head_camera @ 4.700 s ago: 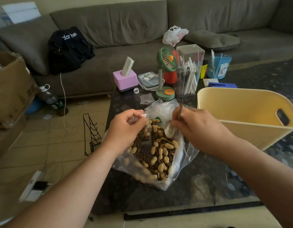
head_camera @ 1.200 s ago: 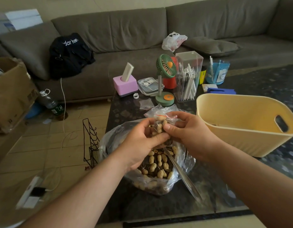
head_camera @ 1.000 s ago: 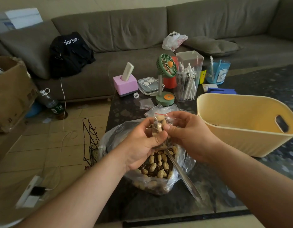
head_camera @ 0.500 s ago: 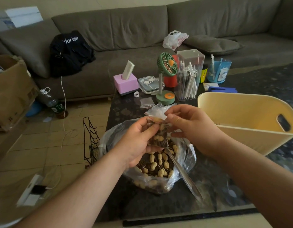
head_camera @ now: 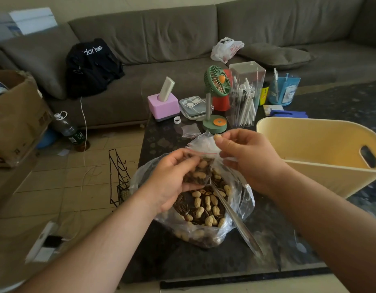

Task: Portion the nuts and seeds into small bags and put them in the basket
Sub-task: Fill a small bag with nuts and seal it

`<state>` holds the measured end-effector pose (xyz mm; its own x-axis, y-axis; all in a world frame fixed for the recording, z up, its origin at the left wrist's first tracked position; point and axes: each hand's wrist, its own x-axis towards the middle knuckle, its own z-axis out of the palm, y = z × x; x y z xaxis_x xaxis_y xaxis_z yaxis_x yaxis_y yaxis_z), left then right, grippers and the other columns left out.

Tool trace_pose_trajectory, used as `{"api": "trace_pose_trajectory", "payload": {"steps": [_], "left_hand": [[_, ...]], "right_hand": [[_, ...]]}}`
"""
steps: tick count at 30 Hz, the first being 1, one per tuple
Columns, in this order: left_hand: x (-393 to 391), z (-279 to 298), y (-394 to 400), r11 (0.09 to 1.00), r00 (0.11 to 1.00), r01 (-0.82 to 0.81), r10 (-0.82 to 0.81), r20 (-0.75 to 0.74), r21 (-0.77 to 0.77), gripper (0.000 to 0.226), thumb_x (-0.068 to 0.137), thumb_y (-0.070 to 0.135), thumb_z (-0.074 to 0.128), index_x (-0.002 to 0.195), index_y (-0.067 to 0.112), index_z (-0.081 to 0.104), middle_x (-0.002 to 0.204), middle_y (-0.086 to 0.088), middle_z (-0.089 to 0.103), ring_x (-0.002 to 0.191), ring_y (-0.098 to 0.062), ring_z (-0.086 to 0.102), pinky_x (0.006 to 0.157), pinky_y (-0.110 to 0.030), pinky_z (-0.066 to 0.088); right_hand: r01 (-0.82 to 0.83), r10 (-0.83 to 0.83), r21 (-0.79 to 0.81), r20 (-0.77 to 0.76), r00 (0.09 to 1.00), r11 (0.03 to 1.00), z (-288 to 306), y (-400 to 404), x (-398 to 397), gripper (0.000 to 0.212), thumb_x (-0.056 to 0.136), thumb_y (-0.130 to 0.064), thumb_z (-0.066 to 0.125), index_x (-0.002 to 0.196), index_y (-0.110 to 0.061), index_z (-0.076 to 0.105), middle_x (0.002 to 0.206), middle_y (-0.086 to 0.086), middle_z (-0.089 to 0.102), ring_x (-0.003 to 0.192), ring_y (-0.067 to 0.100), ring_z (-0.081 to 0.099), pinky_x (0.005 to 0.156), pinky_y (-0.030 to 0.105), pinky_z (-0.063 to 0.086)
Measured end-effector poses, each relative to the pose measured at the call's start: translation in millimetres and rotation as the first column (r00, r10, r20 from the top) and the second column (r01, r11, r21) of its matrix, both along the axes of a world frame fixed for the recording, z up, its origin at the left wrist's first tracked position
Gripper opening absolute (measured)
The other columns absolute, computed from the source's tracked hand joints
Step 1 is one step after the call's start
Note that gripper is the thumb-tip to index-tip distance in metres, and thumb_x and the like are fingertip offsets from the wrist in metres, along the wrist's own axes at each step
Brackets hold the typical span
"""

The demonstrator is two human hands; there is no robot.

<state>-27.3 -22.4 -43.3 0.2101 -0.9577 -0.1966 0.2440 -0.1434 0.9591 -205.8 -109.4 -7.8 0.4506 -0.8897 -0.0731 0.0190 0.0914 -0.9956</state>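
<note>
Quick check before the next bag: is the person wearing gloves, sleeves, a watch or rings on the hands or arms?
Nothing worn in view. The left hand and right hand are bare, without gloves or visible rings. Both forearms are uncovered to the frame edge: no sleeves, watch or bands.

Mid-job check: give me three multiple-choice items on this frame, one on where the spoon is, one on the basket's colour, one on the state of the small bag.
1. Where is the spoon?
A. Propped in the big bag of nuts and seeds
B. Inside the basket
C. On the sofa

2. What colour is the basket?
A. Blue
B. Pale yellow
C. Green

3. What state is the small bag in?
A. Lying empty on the table
B. Dropped in the basket
C. Partly filled, held by both hands

Answers:
1. A: its handle slants out over the rim of the big bag.
2. B: its walls are pale yellow.
3. C: peanuts show through it, the left hand grips its body and the right hand pinches its red-striped top.
</note>
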Motion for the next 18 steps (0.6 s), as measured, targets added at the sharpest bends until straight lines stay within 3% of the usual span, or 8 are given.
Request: {"api": "trace_pose_trajectory", "payload": {"steps": [2,5,8,10,13,15,18], "left_hand": [[5.5,1.6,-1.1,0.998,0.998,-0.056,0.056,-0.011,0.006,0.019,0.108,0.025,0.058,0.112,0.016,0.074,0.12,-0.02,0.076,0.111,-0.037,0.074,0.09,-0.059,0.063],[8.3,1.4,-2.8,0.992,0.991,-0.126,0.125,0.039,0.017,0.02,0.107,0.03,0.06,0.101,0.023,0.078,0.114,-0.017,0.078,0.11,-0.035,0.074,0.093,-0.06,0.062],[4.3,1.9,-3.6,0.992,0.989,-0.126,0.124,0.074,0.015,0.027,0.107,0.028,0.061,0.089,0.029,0.081,0.104,-0.009,0.081,0.098,-0.025,0.076,0.081,-0.044,0.064],[1.8,3.4,-3.4,0.99,0.989,-0.136,0.134,0.064,0.022,0.024,0.106,0.029,0.062,0.092,0.029,0.082,0.101,-0.006,0.081,0.093,-0.021,0.077,0.074,-0.038,0.062],[-0.8,3.9,-2.5,0.992,0.992,-0.124,0.123,0.027,0.039,0.017,0.104,0.03,0.064,0.106,0.025,0.079,0.105,-0.008,0.082,0.094,-0.023,0.078,0.075,-0.04,0.062],[-2.9,4.5,-1.7,0.993,0.994,-0.109,0.108,0.01,0.052,0.017,0.104,0.029,0.064,0.106,0.024,0.079,0.104,-0.008,0.082,0.093,-0.021,0.079,0.073,-0.037,0.063],[-4.7,3.3,-2.5,0.993,0.994,-0.109,0.107,0.025,0.056,0.014,0.104,0.028,0.065,0.104,0.023,0.079,0.103,-0.008,0.082,0.091,-0.021,0.079,0.072,-0.038,0.062]], "right_hand": [[-0.041,0.012,-0.136,-0.208,0.978,0.99,-3.7,-1.8,-4.8,0.019,0.091,-0.028,0.079,0.094,-0.011,0.072,0.083,0.001,0.072,0.072,0.017,0.065,0.076,0.034,0.062],[-0.252,0.032,-0.308,-0.573,0.819,0.917,-14.8,4.8,-6.8,0.013,0.09,-0.042,0.079,0.091,-0.03,0.074,0.086,-0.007,0.074,0.073,0.004,0.069,0.067,0.021,0.061],[-0.362,0.044,-0.329,-0.684,0.728,0.872,-21.6,9.1,-3.4,0.02,0.09,-0.047,0.078,0.106,-0.038,0.069,0.094,-0.016,0.071,0.083,-0.002,0.065,0.069,0.012,0.05],[-0.329,0.051,-0.33,-0.633,0.773,0.885,-20.5,9.3,-2.2,0.03,0.089,-0.042,0.079,0.116,-0.039,0.065,0.099,-0.016,0.071,0.089,0.002,0.066,0.079,0.02,0.056],[-0.197,0.134,-0.153,-0.346,0.929,0.968,-13.7,10.8,0.1,0.02,0.091,-0.037,0.078,0.108,-0.028,0.074,0.099,-0.004,0.075,0.084,0.008,0.071,0.082,0.03,0.063],[-0.122,0.095,-0.092,-0.252,0.963,0.988,-11.9,11.5,3.0,0.013,0.096,-0.034,0.074,0.099,-0.022,0.078,0.098,0.009,0.077,0.081,0.016,0.071,0.079,0.034,0.063],[-0.015,-0.017,-0.136,-0.232,0.973,0.991,-15.8,10.6,4.9,0.011,0.097,-0.027,0.075,0.09,-0.018,0.079,0.09,0.015,0.076,0.071,0.019,0.068,0.072,0.036,0.063]]}}
